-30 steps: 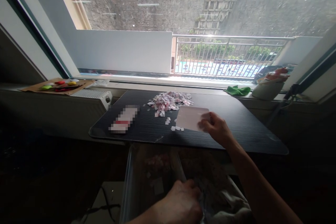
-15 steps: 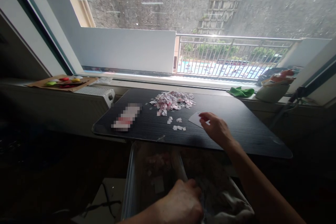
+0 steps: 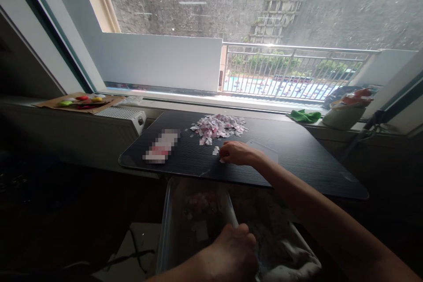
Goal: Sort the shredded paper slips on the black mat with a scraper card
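Note:
My right hand (image 3: pixel 236 153) is low over the dark tabletop, its fingers pinched together at a few loose paper scraps (image 3: pixel 216 150); the fingertips hide what is between them. Behind it lies a heap of small torn paper scraps (image 3: pixel 218 126), white with some pink. A thin pale card (image 3: pixel 269 150) rests flat on the table, partly behind my right wrist. Below the table's front edge, my left hand (image 3: pixel 233 249) is closed around the rim of a clear plastic bin (image 3: pixel 168 211). More scraps and a pale square piece show dimly inside the bin.
A blurred-out pale and red item (image 3: pixel 161 146) lies at the left of the black table (image 3: pixel 297 158). Along the window side are a radiator (image 3: pixel 127 116), cardboard with colourful items (image 3: pixel 81 100), a green cloth (image 3: pixel 304 116) and a pot (image 3: pixel 345 114). Whitish crumpled cloth (image 3: pixel 294 251) lies beside the bin.
My right hand has moved left from the pale card to the loose scraps, and its fingers have closed. The card is now uncovered by the fingers. My left hand stays on the bin.

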Motion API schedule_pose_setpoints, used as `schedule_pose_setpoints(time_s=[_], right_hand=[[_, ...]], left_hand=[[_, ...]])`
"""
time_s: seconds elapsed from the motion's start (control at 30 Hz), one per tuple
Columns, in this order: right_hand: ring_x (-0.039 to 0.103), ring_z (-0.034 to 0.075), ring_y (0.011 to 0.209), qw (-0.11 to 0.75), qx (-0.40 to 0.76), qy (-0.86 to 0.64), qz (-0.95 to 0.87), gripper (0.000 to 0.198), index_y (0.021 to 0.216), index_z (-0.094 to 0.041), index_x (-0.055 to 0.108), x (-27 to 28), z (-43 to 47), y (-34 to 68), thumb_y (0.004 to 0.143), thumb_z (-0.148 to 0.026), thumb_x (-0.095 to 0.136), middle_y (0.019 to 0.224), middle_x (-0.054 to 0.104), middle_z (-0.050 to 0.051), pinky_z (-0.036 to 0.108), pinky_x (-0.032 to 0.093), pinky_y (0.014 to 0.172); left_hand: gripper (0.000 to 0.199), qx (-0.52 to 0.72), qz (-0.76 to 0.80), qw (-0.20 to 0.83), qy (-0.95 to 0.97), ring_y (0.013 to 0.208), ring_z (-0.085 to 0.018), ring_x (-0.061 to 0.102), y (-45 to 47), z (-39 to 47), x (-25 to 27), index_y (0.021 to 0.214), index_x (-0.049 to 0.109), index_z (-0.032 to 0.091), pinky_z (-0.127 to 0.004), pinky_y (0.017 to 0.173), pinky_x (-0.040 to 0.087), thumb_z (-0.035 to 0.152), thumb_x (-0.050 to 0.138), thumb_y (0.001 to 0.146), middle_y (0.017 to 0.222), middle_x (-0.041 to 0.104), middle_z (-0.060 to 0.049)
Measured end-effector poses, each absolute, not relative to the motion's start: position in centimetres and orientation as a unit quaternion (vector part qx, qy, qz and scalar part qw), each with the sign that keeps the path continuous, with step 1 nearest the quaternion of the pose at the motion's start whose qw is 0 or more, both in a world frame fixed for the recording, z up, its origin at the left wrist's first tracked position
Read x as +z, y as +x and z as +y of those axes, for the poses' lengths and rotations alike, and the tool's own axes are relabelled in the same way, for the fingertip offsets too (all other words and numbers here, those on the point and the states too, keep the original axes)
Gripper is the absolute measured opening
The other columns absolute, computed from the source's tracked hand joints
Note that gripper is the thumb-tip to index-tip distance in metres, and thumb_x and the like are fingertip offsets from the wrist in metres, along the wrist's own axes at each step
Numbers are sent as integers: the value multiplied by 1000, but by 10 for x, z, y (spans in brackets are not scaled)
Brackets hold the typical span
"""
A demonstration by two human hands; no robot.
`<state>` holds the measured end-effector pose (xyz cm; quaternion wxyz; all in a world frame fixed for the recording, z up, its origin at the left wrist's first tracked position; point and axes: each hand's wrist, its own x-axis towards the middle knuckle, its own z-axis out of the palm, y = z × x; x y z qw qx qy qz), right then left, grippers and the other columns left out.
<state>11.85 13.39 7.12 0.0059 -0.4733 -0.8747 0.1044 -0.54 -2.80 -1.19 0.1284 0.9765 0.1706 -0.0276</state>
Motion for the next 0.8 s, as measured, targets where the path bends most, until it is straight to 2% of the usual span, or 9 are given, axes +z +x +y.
schedule_pose_setpoints(time_s=[0.2,0.33,0.47,0.63,0.8], right_hand=[[56,14,65,-24,126,-490,-862,4,72,-19,69,75,142,115,70,-21,66,76,66,2,22,34,53],[55,12,63,49,162,-481,-860,11,76,-17,69,74,147,121,72,-18,59,73,66,1,21,36,55],[55,10,61,130,248,-479,-832,13,75,-15,69,71,152,115,71,-17,58,66,65,-1,19,40,55],[59,11,59,170,351,-452,-802,14,74,-14,69,62,156,94,69,-13,56,62,65,-2,19,45,55],[65,13,65,201,340,-477,-785,23,89,-15,71,65,155,97,75,-14,53,72,71,2,21,49,59]], left_hand=[[17,-73,187,140,969,78,-21,52,1,-26,-10,65,64,14,-26,45,18,23,63,79,71,58,-6],[19,-39,183,134,973,79,-21,51,1,-26,-13,62,63,13,-27,47,18,23,65,78,75,59,-7],[17,-50,173,141,973,78,-21,51,1,-26,-14,63,63,13,-26,46,19,22,66,76,74,58,-7],[20,-72,181,139,971,79,-21,52,5,-24,-16,62,63,14,-26,46,20,25,63,79,76,60,-7],[17,-53,170,137,975,78,-19,51,5,-23,-19,64,66,15,-25,47,24,25,64,78,77,61,-7]])
